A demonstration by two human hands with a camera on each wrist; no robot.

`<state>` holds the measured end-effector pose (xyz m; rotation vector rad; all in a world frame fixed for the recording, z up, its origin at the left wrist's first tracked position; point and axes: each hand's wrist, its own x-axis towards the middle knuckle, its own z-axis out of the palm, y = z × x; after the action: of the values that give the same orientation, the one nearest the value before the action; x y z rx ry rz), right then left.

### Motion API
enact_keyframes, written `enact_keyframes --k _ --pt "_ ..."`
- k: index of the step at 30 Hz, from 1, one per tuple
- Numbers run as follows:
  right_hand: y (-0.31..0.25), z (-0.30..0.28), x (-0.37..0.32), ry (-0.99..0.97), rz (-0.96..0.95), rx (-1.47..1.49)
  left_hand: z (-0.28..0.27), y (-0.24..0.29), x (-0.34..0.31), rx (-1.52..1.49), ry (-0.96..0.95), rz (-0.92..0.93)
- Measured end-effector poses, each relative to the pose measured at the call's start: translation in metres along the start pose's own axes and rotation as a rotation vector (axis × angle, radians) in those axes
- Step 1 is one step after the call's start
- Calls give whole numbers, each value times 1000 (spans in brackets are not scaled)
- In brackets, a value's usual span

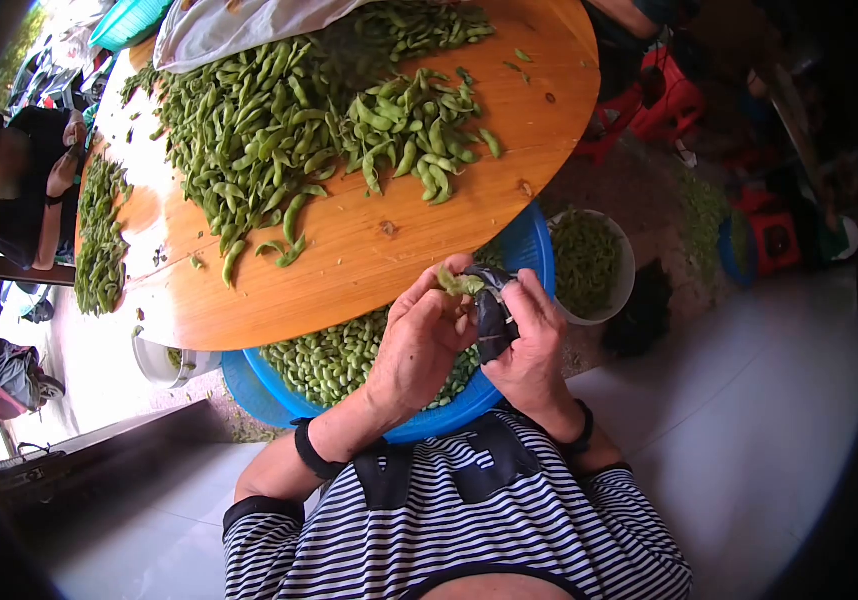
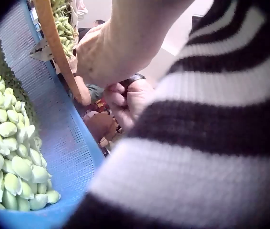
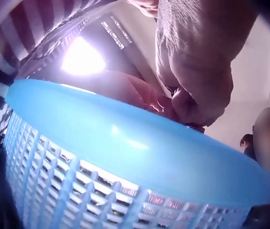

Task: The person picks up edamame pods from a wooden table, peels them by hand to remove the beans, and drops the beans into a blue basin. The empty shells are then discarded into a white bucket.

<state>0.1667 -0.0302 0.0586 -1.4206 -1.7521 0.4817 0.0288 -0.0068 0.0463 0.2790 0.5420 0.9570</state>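
Over the blue basket [image 1: 544, 262], both hands meet at a green soybean pod [image 1: 461, 284]. My left hand [image 1: 417, 345] pinches the pod between thumb and fingertips. From the other side my right hand [image 1: 532, 345] grips its end, with dark black material [image 1: 494, 318] over the fingers there. Shelled green beans [image 1: 334, 360] fill the basket beneath; in the left wrist view the beans [image 2: 13, 167] lie heaped against its mesh wall. The right wrist view has the right hand [image 3: 197, 67] above the basket rim [image 3: 125, 138], its fingertips partly hidden.
A wooden table [image 1: 349, 270] borders the basket, bearing a big heap of pods [image 1: 249, 140] and a pale cloth [image 1: 249, 30]. White buckets stand right [image 1: 621, 290] and left [image 1: 154, 360]. Another person [image 1: 34, 190] sits across at the left. Red stools [image 1: 669, 95] stand at the back right.
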Motion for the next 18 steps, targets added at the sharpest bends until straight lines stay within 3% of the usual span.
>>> enact_keyframes --k 5,11,15,17,18 --pt "-4 2 -3 55 -83 -32 15 -3 0 -8 163 56" --pt "-3 4 0 83 -103 -23 -4 -11 -1 79 40 59" --pt "6 7 0 82 -58 91 8 -8 -3 118 143 87" --pt "3 7 -1 65 -45 91 2 -2 -4 569 137 85" --pt "2 7 -1 51 -33 89 0 1 -5 569 136 85"
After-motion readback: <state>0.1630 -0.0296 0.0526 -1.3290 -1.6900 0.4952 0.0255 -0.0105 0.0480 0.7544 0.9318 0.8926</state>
